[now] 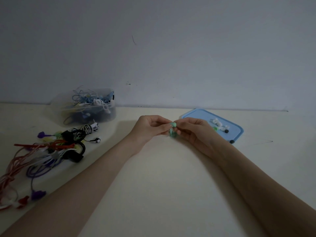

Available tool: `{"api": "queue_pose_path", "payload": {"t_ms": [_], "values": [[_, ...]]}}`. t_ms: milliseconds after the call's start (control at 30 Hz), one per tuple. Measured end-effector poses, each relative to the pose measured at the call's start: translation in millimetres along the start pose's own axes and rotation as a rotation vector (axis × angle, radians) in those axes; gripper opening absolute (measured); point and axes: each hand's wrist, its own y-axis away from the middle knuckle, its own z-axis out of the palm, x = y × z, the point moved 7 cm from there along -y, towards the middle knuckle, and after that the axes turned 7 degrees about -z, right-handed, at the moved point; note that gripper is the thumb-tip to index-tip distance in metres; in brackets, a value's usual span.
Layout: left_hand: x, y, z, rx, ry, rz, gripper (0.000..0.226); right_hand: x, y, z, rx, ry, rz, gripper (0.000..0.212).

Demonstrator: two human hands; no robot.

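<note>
The mint-green earpiece (173,124) looks like smooth, slightly glossy plastic. The tub (111,114) is cloudy see-through plastic with a faint sheen; the blue lid (201,112) is opaque plastic, smooth and satin. The white ear tips (218,123) look soft and matt. The cables (39,161) have smooth rubbery coats. The tabletop (153,177) is cream, smooth and matt; the wall (153,48) is matt paint, scuffed in places.

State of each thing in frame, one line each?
green earbud: pinched from both sides.
left hand: pinches it.
right hand: pinches it.
clear box: lidless, holds tangled earphones.
blue lid: flat on table, ear tips on it.
earphone pile: on table, partly tangled.
</note>
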Motion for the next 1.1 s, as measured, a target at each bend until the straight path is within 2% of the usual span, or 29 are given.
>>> {"api": "queue_pose_path", "payload": {"t_ms": [400, 633, 867, 1000, 1100], "values": [[3.2, 0.5, -0.2, 0.009, -0.028, 0.054, 0.01, -0.4, 2.7, 0.0, 0.036, -0.05, 0.028, 0.013], [-3.9, -3.0, -3.0, 0.006, 0.074, -0.032, 0.007, 0.3, 4.4, 2.7, 0.003, -0.096, 0.062, 0.015], [-0.5, 0.2, -0.3, -0.049, -0.02, -0.024, 0.008, -1.1, 5.6, 2.1, 0.0, -0.042, 0.077, 0.013], [-3.3, -1.5, -2.8, 0.003, 0.013, -0.028, 0.008, -0.5, 5.6, 1.6, 0.035, -0.068, 0.057, 0.012], [-5.7, -3.2, -6.1, 0.052, 0.071, -0.032, 0.007, -2.9, 4.8, 1.2, 0.085, -0.095, -0.03, 0.012]]}}
